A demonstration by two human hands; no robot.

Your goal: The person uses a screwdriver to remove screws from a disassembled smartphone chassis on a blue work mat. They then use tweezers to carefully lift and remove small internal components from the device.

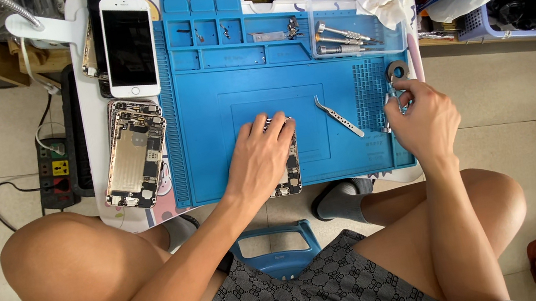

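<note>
My left hand [261, 155] lies flat on an opened phone body [290, 172] at the front middle of the blue work mat [209, 146], covering most of it. At the mat's right edge, my right hand [426, 118] has its fingers closed around a small metal tool [392, 102]; what kind of tool it is cannot be told. Metal tweezers [339, 117] lie loose on the mat between my two hands. A small roll of tape [397, 69] sits just beyond my right hand.
A white phone [129, 47] lies screen up at the back left, with a stripped phone chassis [137, 154] in front of it. A clear box [357, 30] holds screwdrivers and a tissue. A power strip [56, 175] and a cable are on the floor at the left.
</note>
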